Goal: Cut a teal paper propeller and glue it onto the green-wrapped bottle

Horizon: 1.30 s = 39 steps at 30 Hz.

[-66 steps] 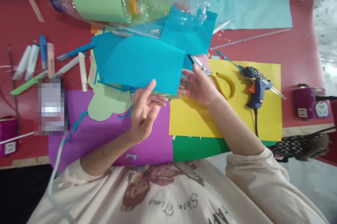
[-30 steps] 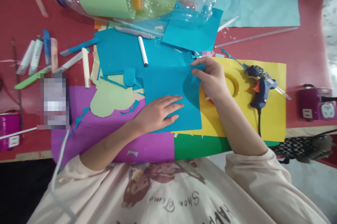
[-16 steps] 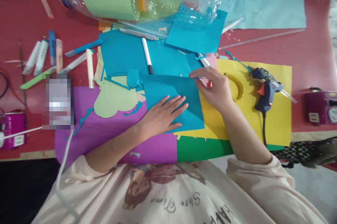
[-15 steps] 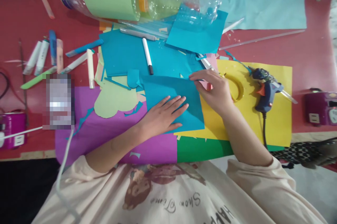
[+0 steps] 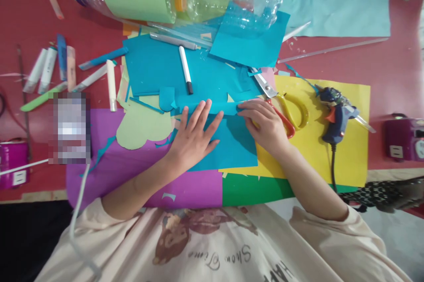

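A red desk (image 5: 347,56) spreads under everything. Along its near edge lies a broad purple sheet of paper (image 5: 139,189), and to the right of that a large rectangular yellow sheet of paper (image 5: 347,158). At the far side, a clear plastic bottle wrapped in light green paper (image 5: 136,0) rests on its side, its dark blue cap pointing left. In front of it, a wide blue sheet of paper (image 5: 149,67) lies flat.

Nearer the person is a smaller rectangular blue piece of paper (image 5: 233,142), over parts of the purple and yellow sheets, its far edge turned over into a narrow strip. The left hand (image 5: 197,134) is palm down on this piece, fingers spread wide, the fingertips reaching the strip. The right hand (image 5: 265,123) has its fingers bent, tips at the strip's right end; whether it pinches the paper cannot be told.

Just beside the right hand lie metal scissors with one yellow and one red handle loop (image 5: 269,89). Farther right, a dark blue glue gun with an orange trigger (image 5: 334,126) lies on the yellow sheet. Smallest is a slim white marker with a black end (image 5: 184,70), on the wide blue sheet.
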Motion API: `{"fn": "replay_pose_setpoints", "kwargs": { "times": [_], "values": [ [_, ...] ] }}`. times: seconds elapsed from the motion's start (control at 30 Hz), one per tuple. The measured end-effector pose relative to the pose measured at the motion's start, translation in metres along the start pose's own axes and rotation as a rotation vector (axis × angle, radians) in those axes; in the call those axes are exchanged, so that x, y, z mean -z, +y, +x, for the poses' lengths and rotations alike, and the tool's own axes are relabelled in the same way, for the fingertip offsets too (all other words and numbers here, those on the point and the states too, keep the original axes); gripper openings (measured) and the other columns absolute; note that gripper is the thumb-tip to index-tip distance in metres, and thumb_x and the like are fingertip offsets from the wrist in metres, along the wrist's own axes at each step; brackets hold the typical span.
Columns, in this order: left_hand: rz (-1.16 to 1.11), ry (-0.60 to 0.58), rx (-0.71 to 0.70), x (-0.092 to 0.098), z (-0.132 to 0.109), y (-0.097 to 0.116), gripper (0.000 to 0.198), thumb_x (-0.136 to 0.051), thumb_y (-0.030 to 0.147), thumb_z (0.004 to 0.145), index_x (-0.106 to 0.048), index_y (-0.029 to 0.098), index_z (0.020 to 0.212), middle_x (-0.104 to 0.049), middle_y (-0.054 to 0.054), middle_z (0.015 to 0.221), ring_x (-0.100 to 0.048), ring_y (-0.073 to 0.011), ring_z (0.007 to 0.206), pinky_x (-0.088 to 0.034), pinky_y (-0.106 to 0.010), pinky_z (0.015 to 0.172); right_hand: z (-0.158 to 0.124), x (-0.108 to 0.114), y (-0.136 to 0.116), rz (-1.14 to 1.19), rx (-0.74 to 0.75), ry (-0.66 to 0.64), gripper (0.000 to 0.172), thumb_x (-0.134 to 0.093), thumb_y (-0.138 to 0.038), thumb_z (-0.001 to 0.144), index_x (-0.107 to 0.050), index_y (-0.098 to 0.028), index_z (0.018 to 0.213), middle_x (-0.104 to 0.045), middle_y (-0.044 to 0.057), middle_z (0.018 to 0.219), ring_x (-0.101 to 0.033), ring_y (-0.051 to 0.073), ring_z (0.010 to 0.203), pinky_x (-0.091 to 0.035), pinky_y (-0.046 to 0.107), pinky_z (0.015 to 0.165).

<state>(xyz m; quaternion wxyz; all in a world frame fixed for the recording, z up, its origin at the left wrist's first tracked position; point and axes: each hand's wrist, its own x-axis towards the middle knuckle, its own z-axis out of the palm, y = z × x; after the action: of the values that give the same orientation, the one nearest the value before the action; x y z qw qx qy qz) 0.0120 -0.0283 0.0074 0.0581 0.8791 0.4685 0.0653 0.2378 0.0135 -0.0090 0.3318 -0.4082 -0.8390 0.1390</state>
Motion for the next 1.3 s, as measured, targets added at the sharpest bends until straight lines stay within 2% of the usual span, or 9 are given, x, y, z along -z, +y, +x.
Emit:
{"fn": "replay_pose_setpoints", "kwargs": {
  "times": [0.1, 0.2, 0.3, 0.4, 0.53, 0.67, 0.93, 1.13, 1.3],
  "values": [
    [-0.050, -0.051, 0.029, -0.007, -0.001, 0.001, 0.061, -0.049, 0.037, 0.096, -0.034, 0.016, 0.151, -0.029, -0.023, 0.158, -0.028, -0.0367, 0.148, -0.026, -0.061, 0.116, -0.003, -0.004, -0.006, -0.057, -0.039, -0.046, 0.020, -0.052, -0.018, 0.092, -0.068, -0.026, 0.103, -0.076, 0.008, 0.109, -0.069, 0.027, 0.104, -0.055, 0.049, 0.092],
    [-0.073, -0.067, 0.041, -0.011, -0.003, 0.003, 0.061, -0.048, 0.040, 0.096, -0.035, 0.015, 0.151, -0.030, -0.022, 0.158, -0.029, -0.0370, 0.147, -0.025, -0.060, 0.117, -0.006, -0.010, -0.020, -0.100, -0.062, -0.133, 0.030, -0.051, -0.027, 0.095, -0.064, -0.023, 0.121, -0.071, 0.011, 0.123, -0.062, 0.029, 0.120, -0.051, 0.051, 0.101],
    [-0.067, -0.056, 0.041, -0.013, -0.004, 0.005, 0.061, -0.043, 0.043, 0.097, -0.036, 0.014, 0.150, -0.031, -0.022, 0.157, -0.032, -0.0372, 0.146, -0.028, -0.059, 0.116, -0.012, -0.018, -0.031, -0.130, -0.080, -0.239, 0.047, -0.046, -0.037, 0.097, -0.051, -0.020, 0.141, -0.057, 0.013, 0.142, -0.048, 0.030, 0.137, -0.040, 0.054, 0.113],
    [-0.048, -0.036, 0.025, -0.014, -0.006, 0.007, 0.061, -0.040, 0.045, 0.098, -0.037, 0.014, 0.150, -0.033, -0.022, 0.156, -0.035, -0.0372, 0.144, -0.032, -0.058, 0.114, -0.018, -0.024, -0.035, -0.160, -0.092, -0.301, 0.064, -0.042, -0.050, 0.097, -0.036, -0.016, 0.151, -0.047, 0.015, 0.151, -0.039, 0.031, 0.143, -0.032, 0.056, 0.118],
    [-0.056, -0.036, 0.025, -0.016, -0.008, 0.009, 0.061, -0.040, 0.045, 0.098, -0.038, 0.013, 0.149, -0.032, -0.023, 0.157, -0.033, -0.0381, 0.145, -0.031, -0.059, 0.114, -0.021, -0.026, -0.033, -0.192, -0.082, -0.316, 0.073, -0.038, -0.054, 0.097, -0.026, -0.010, 0.155, -0.042, 0.018, 0.153, -0.035, 0.030, 0.145, -0.032, 0.052, 0.118],
    [-0.079, -0.065, 0.033, -0.016, -0.009, 0.010, 0.062, -0.039, 0.046, 0.098, -0.037, 0.012, 0.150, -0.032, -0.022, 0.157, -0.032, -0.0376, 0.146, -0.030, -0.059, 0.115, -0.023, -0.025, -0.033, -0.199, -0.079, -0.343, 0.069, -0.035, -0.050, 0.099, -0.024, -0.013, 0.155, -0.041, 0.016, 0.154, -0.036, 0.029, 0.145, -0.033, 0.050, 0.118],
    [0.001, -0.086, 0.006, -0.016, -0.012, 0.012, 0.063, -0.034, 0.047, 0.099, -0.034, 0.011, 0.151, -0.032, -0.023, 0.157, -0.033, -0.0373, 0.145, -0.033, -0.058, 0.113, -0.031, -0.022, -0.038, -0.199, -0.079, -0.332, 0.061, -0.038, -0.044, 0.099, -0.036, -0.011, 0.151, -0.049, 0.019, 0.148, -0.042, 0.031, 0.141, -0.036, 0.053, 0.116],
    [0.051, -0.121, 0.001, -0.013, -0.014, 0.015, 0.065, -0.034, 0.049, 0.099, -0.033, 0.010, 0.151, -0.031, -0.024, 0.157, -0.033, -0.0388, 0.145, -0.033, -0.060, 0.111, -0.034, -0.021, -0.039, -0.235, -0.010, -0.269, 0.052, -0.042, -0.037, 0.099, -0.050, -0.005, 0.139, -0.058, 0.021, 0.138, -0.050, 0.031, 0.134, -0.043, 0.050, 0.112],
    [0.069, -0.137, 0.002, -0.011, -0.013, 0.016, 0.065, -0.034, 0.049, 0.099, -0.030, 0.011, 0.152, -0.032, -0.023, 0.157, -0.034, -0.0380, 0.145, -0.034, -0.059, 0.111, -0.039, -0.021, -0.040, -0.199, -0.019, -0.224, 0.048, -0.045, -0.032, 0.099, -0.051, -0.006, 0.138, -0.063, 0.021, 0.131, -0.053, 0.030, 0.131, -0.044, 0.051, 0.111]
  ]
}}
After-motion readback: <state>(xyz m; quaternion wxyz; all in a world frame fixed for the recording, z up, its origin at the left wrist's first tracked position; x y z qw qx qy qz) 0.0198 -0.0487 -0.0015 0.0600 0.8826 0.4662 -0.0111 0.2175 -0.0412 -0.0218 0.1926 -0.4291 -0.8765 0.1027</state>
